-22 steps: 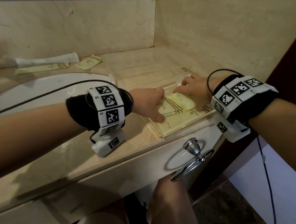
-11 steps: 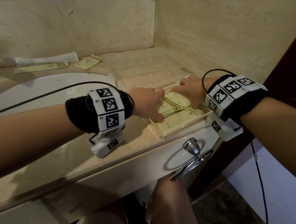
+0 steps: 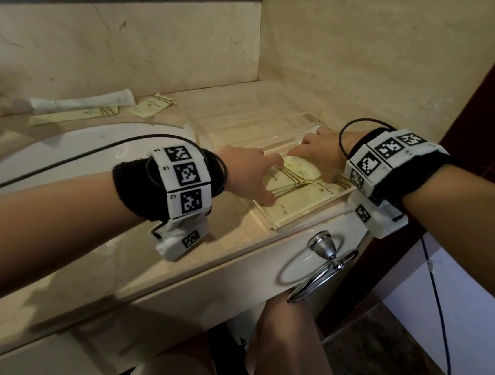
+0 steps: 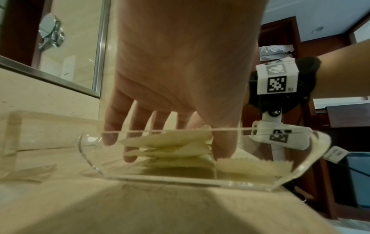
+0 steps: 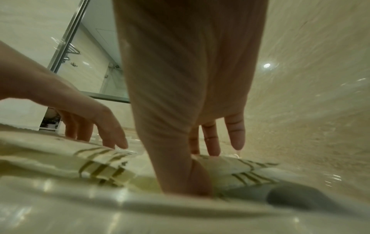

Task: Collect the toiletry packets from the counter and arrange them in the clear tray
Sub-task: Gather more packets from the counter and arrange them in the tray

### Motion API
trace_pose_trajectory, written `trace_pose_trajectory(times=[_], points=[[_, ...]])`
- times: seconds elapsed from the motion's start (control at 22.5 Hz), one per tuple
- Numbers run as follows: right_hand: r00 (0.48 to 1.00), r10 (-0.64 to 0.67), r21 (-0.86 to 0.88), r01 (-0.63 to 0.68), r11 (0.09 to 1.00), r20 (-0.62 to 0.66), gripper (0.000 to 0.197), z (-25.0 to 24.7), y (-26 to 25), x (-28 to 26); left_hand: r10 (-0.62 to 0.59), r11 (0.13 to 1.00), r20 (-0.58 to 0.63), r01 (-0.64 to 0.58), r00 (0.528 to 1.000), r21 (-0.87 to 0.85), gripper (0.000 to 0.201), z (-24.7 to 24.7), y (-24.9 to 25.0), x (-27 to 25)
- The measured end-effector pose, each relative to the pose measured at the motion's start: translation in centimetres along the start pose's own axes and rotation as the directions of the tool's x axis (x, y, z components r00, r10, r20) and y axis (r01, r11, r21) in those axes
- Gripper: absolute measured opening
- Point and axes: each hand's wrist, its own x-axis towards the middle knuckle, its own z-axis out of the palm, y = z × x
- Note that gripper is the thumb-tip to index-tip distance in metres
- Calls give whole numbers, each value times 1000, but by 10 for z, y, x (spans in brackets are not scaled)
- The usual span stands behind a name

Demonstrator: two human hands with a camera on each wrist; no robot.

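Note:
A clear tray [image 3: 268, 223] sits at the counter's right end and holds a stack of pale yellow toiletry packets [image 3: 296, 198]. My left hand [image 3: 271, 180] reaches into the tray with straight fingers on the stack's left end and the thumb on its near side. In the left wrist view the stack [image 4: 170, 152] lies between those fingers and the thumb. My right hand [image 3: 312, 163] rests on the stack's far right, its thumb pressing a packet [image 5: 226, 167] down and its fingers straight. A small packet [image 3: 151, 107] and a long packet [image 3: 75, 114] lie on the counter behind the basin.
A white wrapped tube [image 3: 82, 104] lies by the long packet near the back wall. The white basin [image 3: 71, 152] fills the counter left of the tray. A chrome towel ring [image 3: 323, 261] hangs below the counter edge. The side wall stands close behind the tray.
My right hand has slid a little left and nearer along the tray onto the stack. The left hand has stayed on the stack's left end.

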Motion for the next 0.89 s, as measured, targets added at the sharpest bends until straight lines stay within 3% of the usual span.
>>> trace_pose_trajectory(times=[0.22, 0.58, 0.89], points=[[999, 43, 128, -43, 991, 1, 98, -1, 1, -12, -43, 999, 8, 43, 999, 14, 86, -3, 2, -3], [947, 213, 438, -90, 895, -242, 75, -34, -8, -46, -89, 996, 63, 90, 994, -10, 90, -11, -1, -14], [879, 293, 545, -46, 837, -376, 61, -76, -35, -56, -71, 985, -17, 68, 997, -160, 74, -21, -18, -37]])
